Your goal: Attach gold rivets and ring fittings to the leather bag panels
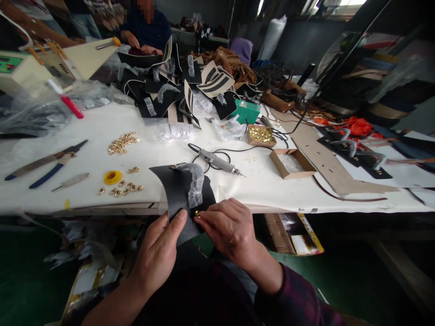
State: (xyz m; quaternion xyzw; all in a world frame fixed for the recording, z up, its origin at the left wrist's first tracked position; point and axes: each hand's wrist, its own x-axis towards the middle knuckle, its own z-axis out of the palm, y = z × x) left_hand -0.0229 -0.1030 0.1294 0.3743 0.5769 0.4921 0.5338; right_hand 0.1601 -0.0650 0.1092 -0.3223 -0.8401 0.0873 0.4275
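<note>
My left hand (159,251) grips a black leather panel (176,194) by its near left side, thumb flat on its face. The panel is held tilted at the table's front edge. A handle wrapped in clear plastic (195,183) arches across it, with a gold fitting at its far end. At the near end of the handle, my right hand (227,226) pinches a small gold metal fitting (197,213) between thumb and forefinger, against the panel. Beyond the panel lies a grey electric screwdriver (219,162) with a black cord.
Gold fittings (123,143) lie in piles left of the panel, near a yellow tape roll (113,177) and pliers (50,165). Small boxes (261,136) stand at right. Black panels (152,88) are heaped behind. Across the table sits another person (146,27).
</note>
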